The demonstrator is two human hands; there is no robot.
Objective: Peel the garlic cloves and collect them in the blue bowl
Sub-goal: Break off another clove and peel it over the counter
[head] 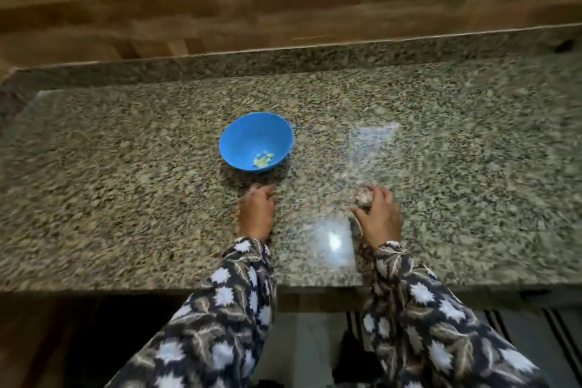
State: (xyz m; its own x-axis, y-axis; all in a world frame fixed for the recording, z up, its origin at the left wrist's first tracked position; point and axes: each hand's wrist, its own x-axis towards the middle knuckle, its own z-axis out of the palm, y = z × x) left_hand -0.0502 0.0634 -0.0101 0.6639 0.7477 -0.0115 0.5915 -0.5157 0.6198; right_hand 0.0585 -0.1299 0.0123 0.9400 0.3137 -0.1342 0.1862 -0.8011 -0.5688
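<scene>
Right hand: fingers curled round garlic bulb.
Left hand: fingers bent, grip unclear.
Blue bowl: just beyond left fingers.

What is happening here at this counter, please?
A person in leaf-patterned sleeves works at a speckled granite counter. The right hand grips a pale, papery lump of garlic low over the stone. The left hand is near the round blue plastic bowl, on its near side; the blur hides whether it holds anything. A few small pale peeled cloves lie in the bowl.
</scene>
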